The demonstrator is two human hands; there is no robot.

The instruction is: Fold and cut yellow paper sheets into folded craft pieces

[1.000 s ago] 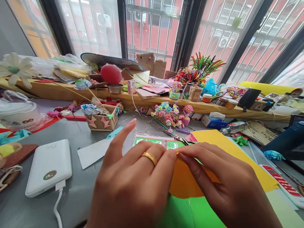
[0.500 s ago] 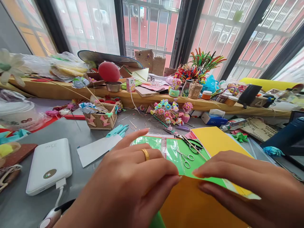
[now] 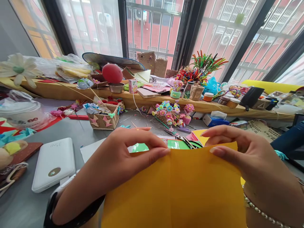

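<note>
A yellow-orange sheet of paper is held up in front of me, with a faint vertical crease running down it. My left hand pinches its top edge near the crease between thumb and fingers. Farther right along the same edge, my right hand grips the sheet close to its upper corner, thumb on the near side. Behind the paper, parts of a green sheet and dark-handled scissors show; the rest is hidden by the yellow sheet.
A white power bank lies at left. A cardboard box and a bunch of small craft flowers stand farther back. A crowded ledge runs below the windows, bearing a red balloon and pipe cleaners.
The yellow sheet has been raised and spread toward me, now showing its crease. My hands have moved up, the right one shifting toward the sheet's right corner.
</note>
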